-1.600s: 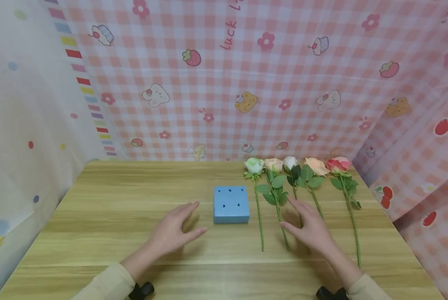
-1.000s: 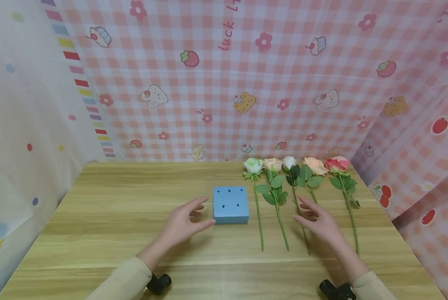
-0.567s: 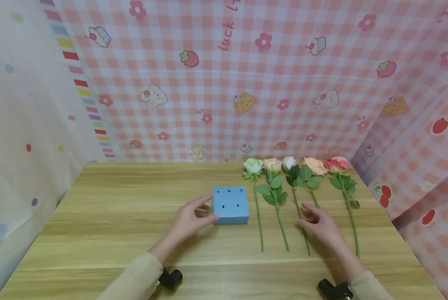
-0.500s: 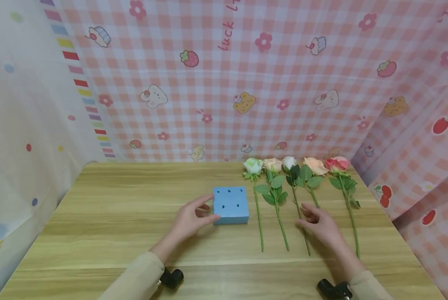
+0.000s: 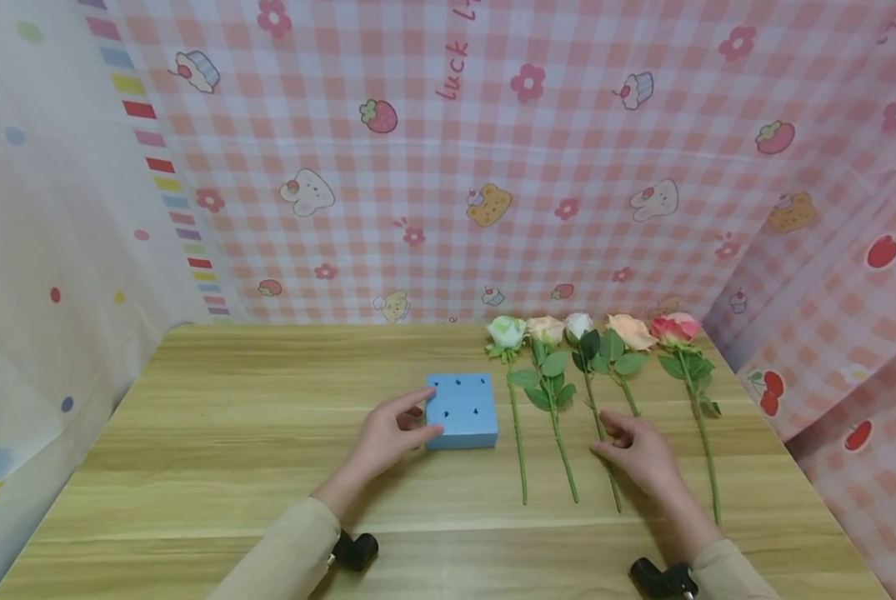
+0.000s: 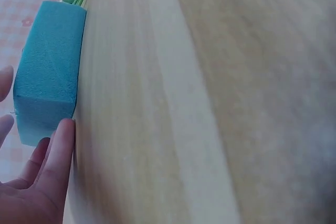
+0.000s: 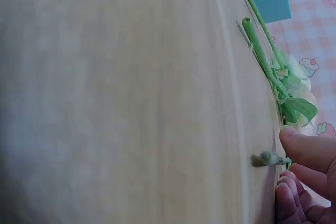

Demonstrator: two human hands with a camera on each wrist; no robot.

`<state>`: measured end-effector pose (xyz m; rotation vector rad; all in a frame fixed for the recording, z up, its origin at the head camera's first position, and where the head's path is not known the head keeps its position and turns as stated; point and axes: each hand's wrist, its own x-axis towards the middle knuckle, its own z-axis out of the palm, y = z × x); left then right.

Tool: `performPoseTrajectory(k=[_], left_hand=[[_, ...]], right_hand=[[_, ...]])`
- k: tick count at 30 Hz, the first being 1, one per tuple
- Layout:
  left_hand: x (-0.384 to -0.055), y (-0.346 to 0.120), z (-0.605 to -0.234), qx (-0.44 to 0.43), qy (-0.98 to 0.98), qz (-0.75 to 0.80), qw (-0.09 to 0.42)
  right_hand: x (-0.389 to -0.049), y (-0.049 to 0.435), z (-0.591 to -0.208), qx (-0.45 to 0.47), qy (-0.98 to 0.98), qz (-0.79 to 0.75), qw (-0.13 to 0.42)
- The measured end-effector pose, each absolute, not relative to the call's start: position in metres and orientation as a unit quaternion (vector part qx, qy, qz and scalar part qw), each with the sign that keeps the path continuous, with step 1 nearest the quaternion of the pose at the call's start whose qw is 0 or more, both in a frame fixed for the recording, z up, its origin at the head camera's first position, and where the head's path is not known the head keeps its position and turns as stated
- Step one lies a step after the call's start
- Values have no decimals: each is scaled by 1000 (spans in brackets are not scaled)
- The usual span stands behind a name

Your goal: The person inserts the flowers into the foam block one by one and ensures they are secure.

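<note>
A blue foam block (image 5: 460, 400) with several dark holes in its top lies at mid-table. My left hand (image 5: 387, 432) is at its left side, thumb and index finger reaching over the top edge; in the left wrist view a fingertip meets the block's lower corner. Right of the block, a white rose (image 5: 578, 326) lies with its stem (image 5: 592, 392) toward me. My right hand (image 5: 638, 454) is over that stem, thumb and bent fingers on either side. In the right wrist view the stem's cut end (image 7: 269, 158) sticks out by my thumb, with a small gap visible between the fingers.
Left of the white rose lie a green-white rose (image 5: 508, 332) and a cream rose (image 5: 546, 330). To its right are a peach rose (image 5: 632, 332) and a pink-red rose (image 5: 676, 330). A pink checked cloth (image 5: 448, 150) hangs behind the wooden table (image 5: 215, 417).
My left hand has come right, up to the foam block. My right hand first shifted right, from the cream rose's stem, and now sits lower over the white rose's stem. Block and roses stay put.
</note>
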<state>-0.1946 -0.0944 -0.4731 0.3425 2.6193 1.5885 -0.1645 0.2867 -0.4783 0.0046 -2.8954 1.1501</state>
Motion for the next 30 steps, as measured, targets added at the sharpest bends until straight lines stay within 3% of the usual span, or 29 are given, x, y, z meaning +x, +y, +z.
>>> performPoseTrajectory(k=[30], left_hand=[[-198,-94,-478,93,823,558,49]], right_hand=[[-164,281,-480,-38,-938,343,36]])
